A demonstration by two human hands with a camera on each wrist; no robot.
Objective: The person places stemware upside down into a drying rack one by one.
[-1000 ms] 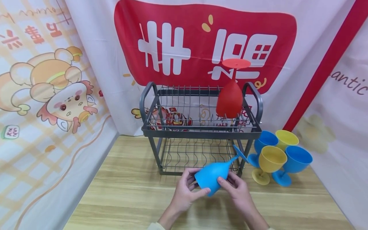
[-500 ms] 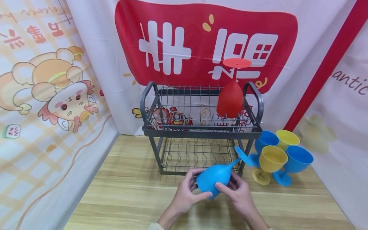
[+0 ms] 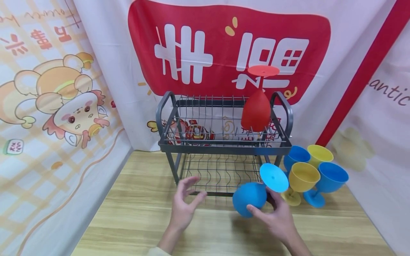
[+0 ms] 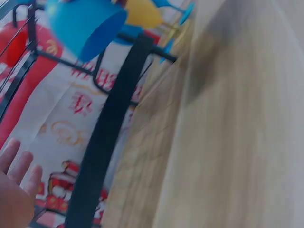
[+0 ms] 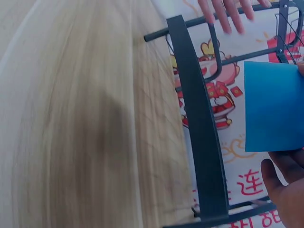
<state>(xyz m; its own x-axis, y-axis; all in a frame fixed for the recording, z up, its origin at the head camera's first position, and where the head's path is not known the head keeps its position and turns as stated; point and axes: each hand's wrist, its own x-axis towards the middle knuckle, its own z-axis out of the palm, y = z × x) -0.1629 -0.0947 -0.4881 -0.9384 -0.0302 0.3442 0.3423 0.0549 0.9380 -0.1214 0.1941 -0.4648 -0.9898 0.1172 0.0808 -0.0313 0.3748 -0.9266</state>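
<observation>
A wood-grain desk (image 3: 128,224) stretches before me, backed by a white cloth (image 3: 139,129) with a red panel (image 3: 222,53); an upside-down cartoon animal (image 3: 62,85) decorates the checked drape (image 3: 27,192) at my left, a red stripe (image 3: 363,71) slanting at right.

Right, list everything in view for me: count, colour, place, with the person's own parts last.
Dish rack: 1, dark grey, on the table
Red goblet: 1, red, upside down on the rack's upper tier
Held goblet: 1, blue, tilted, in the right hand
Standing blue goblets: 2, blue, right of the rack
Yellow goblets: 2, yellow shades, among those
Table: 1, wood-grain, underneath
Cloth backdrop: panel count unclear, mostly white with coloured prints, behind and both sides
Left hand: 1, bare, apart from the goblets
Right hand: 1, bare, gripping the held goblet
</observation>
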